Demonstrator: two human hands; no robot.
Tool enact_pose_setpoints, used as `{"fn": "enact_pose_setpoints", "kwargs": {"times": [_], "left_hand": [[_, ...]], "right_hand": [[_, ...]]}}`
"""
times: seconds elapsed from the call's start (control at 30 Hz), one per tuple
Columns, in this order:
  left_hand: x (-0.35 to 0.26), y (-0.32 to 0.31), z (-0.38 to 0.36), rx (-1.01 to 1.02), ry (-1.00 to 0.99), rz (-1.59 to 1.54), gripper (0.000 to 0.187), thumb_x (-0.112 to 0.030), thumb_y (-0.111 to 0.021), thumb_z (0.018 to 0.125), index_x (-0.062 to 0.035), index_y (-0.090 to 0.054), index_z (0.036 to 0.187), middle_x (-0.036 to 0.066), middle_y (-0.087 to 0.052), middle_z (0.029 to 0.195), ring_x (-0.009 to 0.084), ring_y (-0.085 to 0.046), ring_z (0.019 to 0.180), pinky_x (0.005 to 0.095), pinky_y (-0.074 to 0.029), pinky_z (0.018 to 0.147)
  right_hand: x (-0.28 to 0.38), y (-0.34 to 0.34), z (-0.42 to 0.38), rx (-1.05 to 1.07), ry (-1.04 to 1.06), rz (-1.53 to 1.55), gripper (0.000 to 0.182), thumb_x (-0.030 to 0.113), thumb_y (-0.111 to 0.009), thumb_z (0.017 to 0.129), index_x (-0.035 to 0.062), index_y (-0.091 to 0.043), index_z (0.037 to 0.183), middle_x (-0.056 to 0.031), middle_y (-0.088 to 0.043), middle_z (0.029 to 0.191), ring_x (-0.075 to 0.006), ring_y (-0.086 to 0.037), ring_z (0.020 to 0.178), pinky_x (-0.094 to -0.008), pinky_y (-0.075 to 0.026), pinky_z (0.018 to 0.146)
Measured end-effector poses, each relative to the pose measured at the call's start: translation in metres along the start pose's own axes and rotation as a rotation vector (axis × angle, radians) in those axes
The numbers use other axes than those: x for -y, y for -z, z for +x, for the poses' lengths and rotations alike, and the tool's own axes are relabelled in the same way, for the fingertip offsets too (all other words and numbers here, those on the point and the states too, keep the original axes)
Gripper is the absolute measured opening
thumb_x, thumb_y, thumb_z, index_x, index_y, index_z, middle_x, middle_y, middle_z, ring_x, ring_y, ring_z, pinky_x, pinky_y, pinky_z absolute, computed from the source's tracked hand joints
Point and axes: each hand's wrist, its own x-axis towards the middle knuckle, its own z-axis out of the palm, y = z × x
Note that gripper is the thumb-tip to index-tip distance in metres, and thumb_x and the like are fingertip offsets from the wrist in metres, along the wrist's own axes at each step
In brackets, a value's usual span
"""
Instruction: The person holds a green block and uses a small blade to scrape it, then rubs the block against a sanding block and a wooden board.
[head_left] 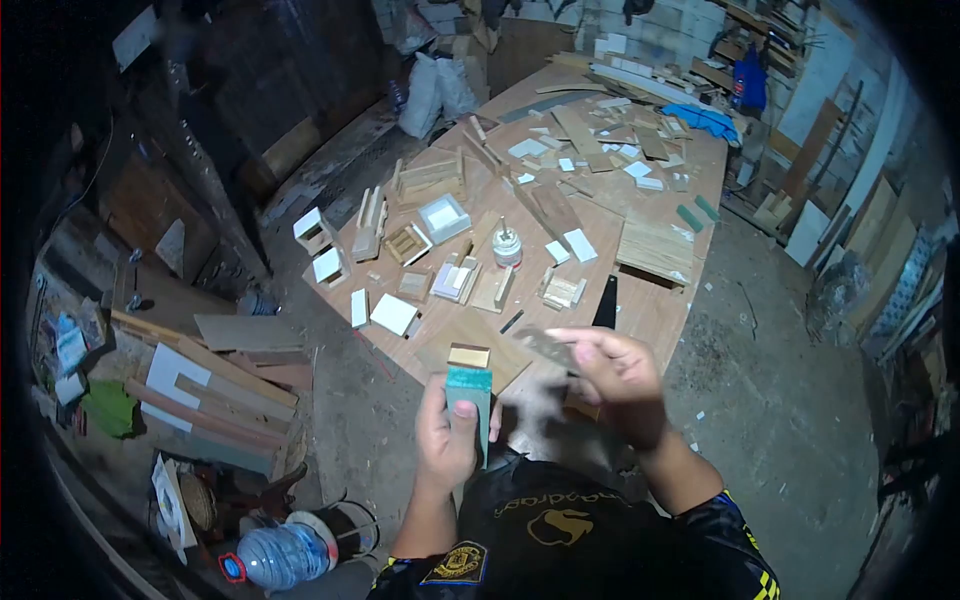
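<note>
Head view, left hand: The left hand (447,437) is wrapped around a green block (468,405), its thumb laid along the broad face.
Green block: long, straight-sided and flat-faced, held in front of the torso; a brighter teal band crosses its far end.
Small wooden piece: A small wooden piece (469,357), pale with a dark brown edge, shows just beyond the block's far end; whether the two touch cannot be told.
Right hand: The right hand (620,368) is raised beside the block, pinching a thin greyish piece (548,347) between thumb and fingers; motion blur hides its exact outline and material.
Plywood panel: Behind the green block, a smooth tan plywood panel (515,358) lies on the table.
Table: The brown wooden table (648,312) has a flat top strewn with offcuts.
Jar: A rounded jar (507,248), streaked white, has a slender stick standing in it.
Trays: Left of the jar are a square white tray (444,217) with raised walls and a divided wooden box (407,243).
Dark blade: A flat, tapering dark blade (606,302) lies near the right hand.
Grained box: Farther right is a low box (655,248) with a striped wood-grain top.
Bottle: On the floor at lower left, a ribbed, translucent blue plastic bottle (285,556) lies on its side, red-capped.
</note>
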Motion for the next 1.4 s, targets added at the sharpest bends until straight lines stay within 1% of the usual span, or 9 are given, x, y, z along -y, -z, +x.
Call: {"fn": "enact_pose_setpoints", "kwargs": {"times": [0.1,0.3,0.37,0.53,0.67,0.93,1.03,1.2,1.4], "left_hand": [[0.002,-0.006,0.001,0.011,0.037,-0.038,0.037,-0.036,-0.048,0.100,-0.0005,-0.044,0.108,0.008,-0.055,0.072,0.0105,-0.050,0.059,0.0239,-0.042,0.054],[0.000,-0.004,0.003,0.000,0.047,0.017,0.040,-0.039,-0.048,0.099,0.0003,-0.046,0.108,0.007,-0.056,0.073,0.0095,-0.051,0.060,0.0229,-0.042,0.055],[0.003,-0.001,0.004,0.036,0.044,0.098,0.055,-0.047,-0.047,0.097,0.0017,-0.040,0.122,0.010,-0.055,0.071,0.0133,-0.052,0.055,0.0240,-0.042,0.050],[0.002,0.001,0.004,0.035,0.051,0.103,0.056,-0.048,-0.047,0.097,0.0018,-0.040,0.123,0.009,-0.056,0.072,0.0130,-0.052,0.056,0.0234,-0.041,0.050],[-0.002,-0.001,0.004,0.035,0.076,0.020,0.047,-0.040,-0.049,0.099,0.0029,-0.048,0.116,0.006,-0.058,0.075,0.0089,-0.052,0.060,0.0222,-0.042,0.054],[0.001,0.003,0.000,0.058,0.092,0.003,0.047,-0.041,-0.049,0.098,0.0034,-0.049,0.114,0.008,-0.059,0.077,0.0097,-0.053,0.060,0.0229,-0.042,0.054],[0.001,0.005,-0.001,0.075,0.117,-0.023,0.047,-0.040,-0.048,0.099,0.0037,-0.050,0.114,0.008,-0.059,0.077,0.0099,-0.053,0.060,0.0233,-0.042,0.054],[0.002,0.012,-0.004,0.135,0.183,-0.056,0.052,-0.047,-0.050,0.096,0.0029,-0.050,0.112,0.011,-0.058,0.070,0.0136,-0.054,0.055,0.0244,-0.043,0.051],[0.003,0.012,-0.009,0.229,0.269,-0.092,0.053,-0.046,-0.053,0.095,0.0046,-0.050,0.111,0.010,-0.058,0.069,0.0137,-0.054,0.055,0.0248,-0.042,0.051]], "right_hand": [[0.006,-0.013,0.006,0.052,-0.021,-0.021,0.033,0.021,-0.050,0.099,-0.0019,-0.060,0.122,0.0091,-0.050,0.072,0.0010,-0.038,0.060,-0.0160,-0.029,0.053],[-0.006,-0.020,0.017,0.229,-0.044,0.082,0.037,0.027,-0.051,0.100,-0.0014,-0.060,0.122,0.0049,-0.056,0.072,0.0003,-0.042,0.058,-0.0162,-0.034,0.052],[-0.008,-0.022,0.019,0.250,-0.033,0.047,0.038,0.029,-0.051,0.100,-0.0012,-0.060,0.122,0.0034,-0.057,0.072,-0.0005,-0.045,0.057,-0.0169,-0.035,0.051],[-0.009,-0.024,0.023,0.273,-0.029,-0.021,0.042,0.034,-0.051,0.099,-0.0008,-0.059,0.123,-0.0001,-0.059,0.070,-0.0031,-0.051,0.054,-0.0188,-0.039,0.047],[-0.004,-0.029,0.023,0.290,-0.075,0.050,0.044,0.035,-0.052,0.099,-0.0013,-0.059,0.122,-0.0035,-0.063,0.079,-0.0046,-0.056,0.058,-0.0180,-0.041,0.048],[-0.002,-0.025,0.026,0.359,-0.116,0.074,0.044,0.033,-0.052,0.099,-0.0027,-0.058,0.122,-0.0068,-0.065,0.093,-0.0073,-0.062,0.068,-0.0179,-0.045,0.051],[0.003,-0.023,0.026,0.394,-0.130,0.072,0.043,0.032,-0.054,0.098,-0.0026,-0.059,0.123,-0.0077,-0.066,0.097,-0.0091,-0.063,0.072,-0.0200,-0.048,0.055],[-0.004,-0.011,0.030,0.514,-0.118,0.026,0.040,0.031,-0.056,0.097,-0.0015,-0.062,0.120,-0.0103,-0.069,0.104,-0.0132,-0.064,0.088,-0.0272,-0.051,0.081],[-0.008,0.008,0.022,0.492,-0.089,-0.200,0.035,0.025,-0.057,0.096,-0.0041,-0.065,0.114,-0.0111,-0.068,0.111,-0.0125,-0.061,0.101,-0.0264,-0.047,0.089]]}}
